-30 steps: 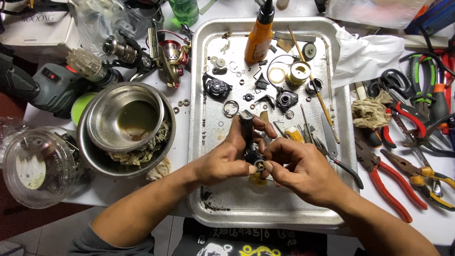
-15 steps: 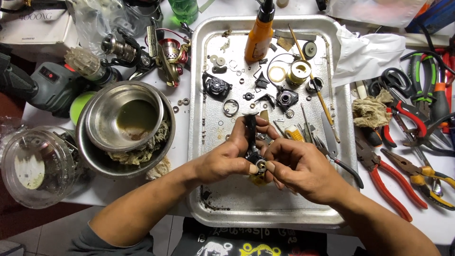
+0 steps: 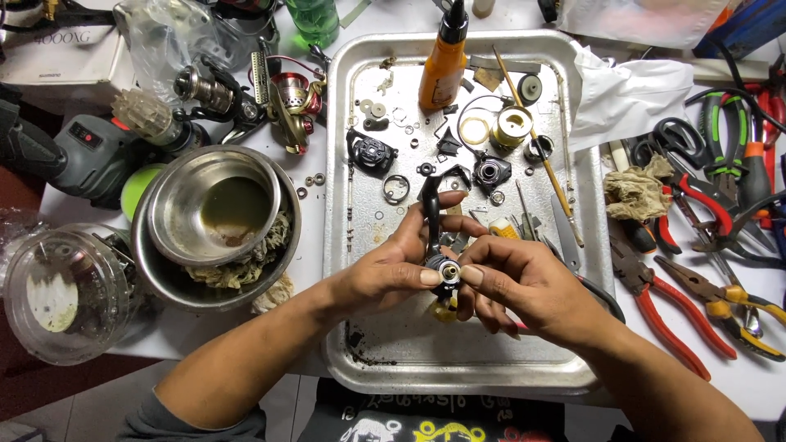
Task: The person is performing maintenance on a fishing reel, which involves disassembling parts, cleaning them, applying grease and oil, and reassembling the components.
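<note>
both hands grip a black reel part over the metal tray

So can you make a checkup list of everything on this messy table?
Surface: white table, metal tray in the middle.
Job's things: black reel part, held over the tray.
Clutter: orange bottle, small parts, nested steel bowls, red-handled pliers, scissors, rag.
Grippers: left hand grips the part; right hand pinches its brass end.
Cables: nothing seen.
Surroundings: dark power tool, clear plastic lid, green bottle.
</note>
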